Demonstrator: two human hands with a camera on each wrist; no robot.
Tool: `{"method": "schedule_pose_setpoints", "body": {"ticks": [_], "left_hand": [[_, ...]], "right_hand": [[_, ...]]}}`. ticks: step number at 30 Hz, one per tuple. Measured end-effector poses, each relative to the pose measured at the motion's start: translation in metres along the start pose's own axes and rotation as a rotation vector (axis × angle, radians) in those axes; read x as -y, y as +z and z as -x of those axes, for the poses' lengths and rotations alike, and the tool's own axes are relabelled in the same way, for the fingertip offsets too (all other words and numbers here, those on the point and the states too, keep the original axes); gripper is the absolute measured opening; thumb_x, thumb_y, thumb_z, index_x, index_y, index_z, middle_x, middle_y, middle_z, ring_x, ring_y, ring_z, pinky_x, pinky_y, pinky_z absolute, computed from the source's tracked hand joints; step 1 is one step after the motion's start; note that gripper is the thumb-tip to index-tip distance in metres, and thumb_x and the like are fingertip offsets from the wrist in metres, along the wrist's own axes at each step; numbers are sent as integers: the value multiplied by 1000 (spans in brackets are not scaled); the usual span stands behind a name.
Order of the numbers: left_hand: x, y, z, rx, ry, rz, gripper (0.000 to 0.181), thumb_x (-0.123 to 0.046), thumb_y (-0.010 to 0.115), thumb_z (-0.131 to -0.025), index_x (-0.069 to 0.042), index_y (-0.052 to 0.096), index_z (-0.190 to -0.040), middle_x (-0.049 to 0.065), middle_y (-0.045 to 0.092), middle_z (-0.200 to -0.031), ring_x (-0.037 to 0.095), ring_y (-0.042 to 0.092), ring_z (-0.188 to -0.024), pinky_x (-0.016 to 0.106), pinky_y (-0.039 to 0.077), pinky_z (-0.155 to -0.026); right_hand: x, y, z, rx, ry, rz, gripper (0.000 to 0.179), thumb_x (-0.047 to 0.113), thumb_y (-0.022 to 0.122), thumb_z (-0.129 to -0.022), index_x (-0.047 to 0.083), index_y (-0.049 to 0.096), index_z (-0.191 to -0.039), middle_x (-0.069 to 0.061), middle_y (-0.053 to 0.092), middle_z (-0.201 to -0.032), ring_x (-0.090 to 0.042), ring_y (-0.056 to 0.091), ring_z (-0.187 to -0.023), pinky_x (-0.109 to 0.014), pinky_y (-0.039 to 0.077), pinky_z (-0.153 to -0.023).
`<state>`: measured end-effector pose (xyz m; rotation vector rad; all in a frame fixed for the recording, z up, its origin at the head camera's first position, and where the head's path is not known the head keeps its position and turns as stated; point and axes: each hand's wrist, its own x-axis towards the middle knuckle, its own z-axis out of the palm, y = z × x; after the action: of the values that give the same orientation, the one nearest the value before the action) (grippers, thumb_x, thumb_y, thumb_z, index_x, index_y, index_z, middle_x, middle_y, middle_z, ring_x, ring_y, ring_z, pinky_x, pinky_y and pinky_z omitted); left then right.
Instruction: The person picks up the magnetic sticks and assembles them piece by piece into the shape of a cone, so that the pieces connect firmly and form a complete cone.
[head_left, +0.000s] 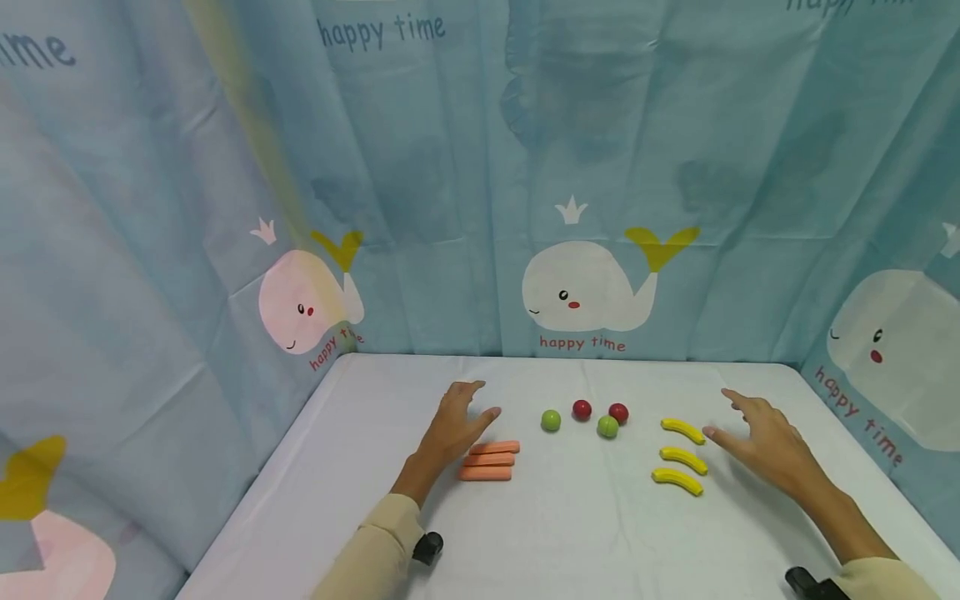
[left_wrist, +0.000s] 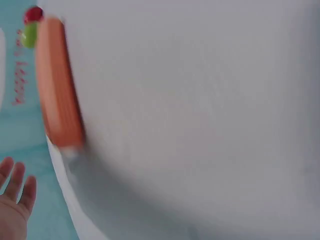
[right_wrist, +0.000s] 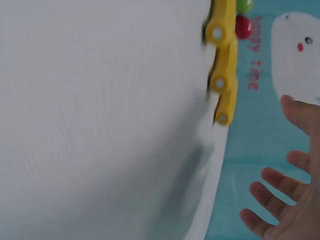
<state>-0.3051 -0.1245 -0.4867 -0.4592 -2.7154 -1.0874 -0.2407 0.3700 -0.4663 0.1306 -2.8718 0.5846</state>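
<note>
My left hand (head_left: 452, 423) hovers over the table with fingers spread, holding nothing. Just right of its wrist lie three orange-pink sticks that look like sausages (head_left: 487, 459), stacked in parallel; the left wrist view shows one sausage (left_wrist: 57, 85) close up. On the other side my right hand (head_left: 772, 446) is also raised, fingers apart and nothing in it. Left of it three yellow toy bananas (head_left: 681, 457) lie in a column, their ends seen in the right wrist view. Between the hands, farther back, sit two green balls (head_left: 551, 421) and two red balls (head_left: 581, 409), perhaps small fruit.
Everything lies on a white-covered table (head_left: 570, 533). A blue curtain (head_left: 450, 167) printed with whales surrounds its back and sides. Each wrist carries a black device (head_left: 428, 547) near the sleeve cuff.
</note>
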Motion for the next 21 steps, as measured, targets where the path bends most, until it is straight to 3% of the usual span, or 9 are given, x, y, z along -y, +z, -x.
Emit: {"method": "schedule_pose_setpoints", "body": {"ticks": [7, 12, 16, 21], "left_hand": [[-22, 20, 0, 24, 29, 243, 55, -34, 73, -102, -7, 59, -147, 19, 59, -142, 39, 63, -125, 53, 54, -104], [-35, 34, 0, 44, 26, 311, 47, -31, 74, -102, -8, 64, -142, 14, 63, -140, 36, 65, -125, 47, 55, -104], [-46, 45, -1, 80, -14, 363, 44, -27, 74, -102, -9, 65, -141, 17, 62, -140, 36, 65, -126, 42, 59, -97], [-57, 58, -6, 87, -54, 439, 42, -17, 74, -100, -5, 66, -139, 16, 64, -141, 37, 65, -128, 42, 59, -99]], "right_hand": [[26, 1, 18, 25, -3, -109, 77, 48, 74, -98, -2, 51, -151, -29, 61, -131, -45, 62, -112, -59, 56, -79], [39, 2, 28, 44, 11, -163, 72, 48, 76, -97, 2, 55, -149, -23, 64, -128, -38, 65, -108, -51, 57, -76], [45, 6, 36, 43, 4, -201, 68, 45, 79, -95, 4, 59, -146, -19, 67, -125, -33, 69, -105, -48, 58, -76], [50, 13, 42, 86, 8, -233, 65, 44, 81, -93, 2, 64, -140, -14, 70, -120, -28, 70, -102, -40, 57, -75]]}}
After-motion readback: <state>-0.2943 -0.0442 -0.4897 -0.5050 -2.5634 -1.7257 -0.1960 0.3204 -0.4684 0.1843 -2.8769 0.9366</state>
